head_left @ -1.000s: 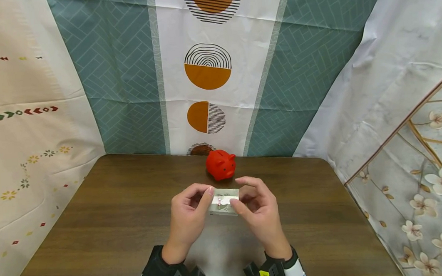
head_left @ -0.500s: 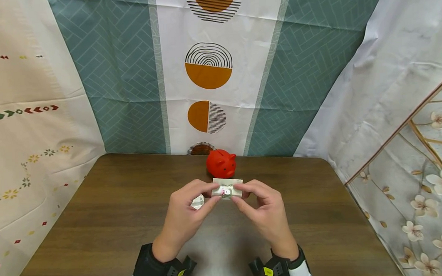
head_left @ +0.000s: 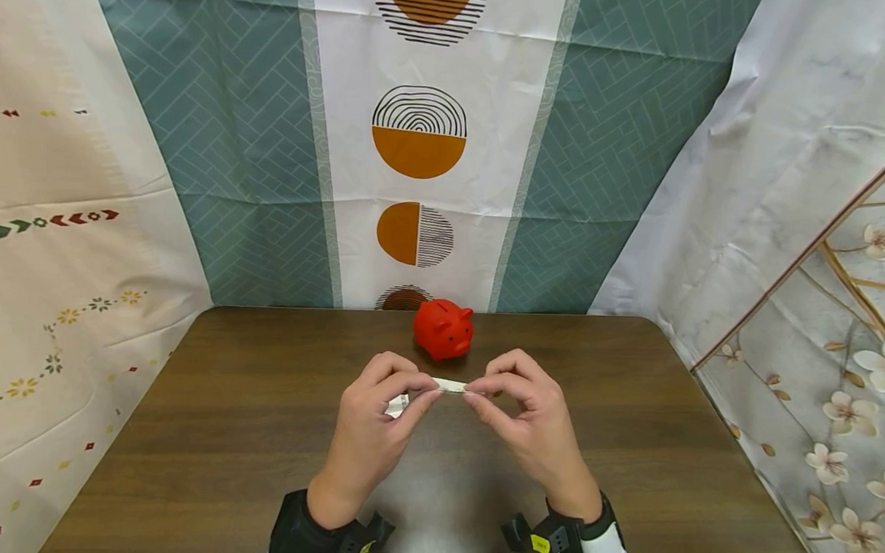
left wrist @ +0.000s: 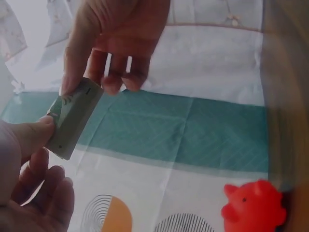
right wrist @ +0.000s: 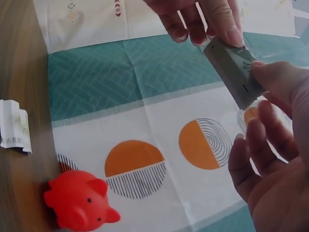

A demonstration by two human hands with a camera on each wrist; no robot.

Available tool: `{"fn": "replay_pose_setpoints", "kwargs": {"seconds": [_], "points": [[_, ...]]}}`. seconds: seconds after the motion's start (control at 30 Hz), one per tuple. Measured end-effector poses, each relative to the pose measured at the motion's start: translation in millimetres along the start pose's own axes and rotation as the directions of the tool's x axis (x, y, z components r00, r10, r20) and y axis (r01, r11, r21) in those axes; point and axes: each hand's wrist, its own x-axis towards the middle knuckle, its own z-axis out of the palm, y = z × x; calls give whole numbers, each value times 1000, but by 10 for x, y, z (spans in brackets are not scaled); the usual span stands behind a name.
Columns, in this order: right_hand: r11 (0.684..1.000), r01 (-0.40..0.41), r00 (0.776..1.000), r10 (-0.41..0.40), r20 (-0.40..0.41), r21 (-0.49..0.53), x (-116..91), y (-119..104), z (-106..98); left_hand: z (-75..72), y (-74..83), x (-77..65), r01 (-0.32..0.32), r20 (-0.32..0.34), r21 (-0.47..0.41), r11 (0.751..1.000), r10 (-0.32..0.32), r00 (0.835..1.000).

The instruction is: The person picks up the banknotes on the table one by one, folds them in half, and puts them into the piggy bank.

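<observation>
Where the brown wood-grain table (head_left: 197,456) ends, a teal-and-white fabric hanging (head_left: 256,153) printed with orange-and-black circles forms the background, flanked by a cream cloth (head_left: 60,288) with small coloured motifs at left and a white cloth (head_left: 823,223) with pale blossoms at right. The table, its far corners rounded, fills the foreground. Above it are the person's left hand (head_left: 371,418) and right hand (head_left: 530,410), with black wrist straps (head_left: 298,530) below. A red pig-shaped bank (head_left: 444,330), slotted on top, stands near the table's far edge, beyond both hands. Between the hands, on the near side of the bank and apart from it, is a pale grey-green strip of folded paper (head_left: 451,385), seen nearly edge-on from the head; the left thumb and fingers pinch one end, the right thumb and fingers the other. A creased white printed slip (right wrist: 15,124) lies on the table, partly visible through the gap behind the left thumb.
</observation>
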Motion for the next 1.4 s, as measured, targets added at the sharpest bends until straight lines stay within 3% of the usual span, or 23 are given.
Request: {"fn": "replay_pose_setpoints", "kwargs": {"seconds": [0.2,0.37,0.7,1.0,1.13,1.4], "points": [[989,-86,995,79,59,117,-8,4,0,60,-27,-27,64,77,-144,988,-53,996],[970,-115,992,99,81,213,-20,7,-6,96,-15,-32,91,95,-232,968,-70,993],[957,-62,997,44,70,284,-19,-36,77,134,39,-53,119,92,-312,943,-95,991],[952,-26,999,11,53,305,-17,-41,126,152,69,-57,97,77,-303,948,-77,994],[951,-32,999,19,45,306,-19,-35,122,158,66,-57,99,65,-337,936,-82,994],[945,-27,1000,22,19,327,-27,-12,101,109,56,-58,172,90,-384,907,-149,985]]}}
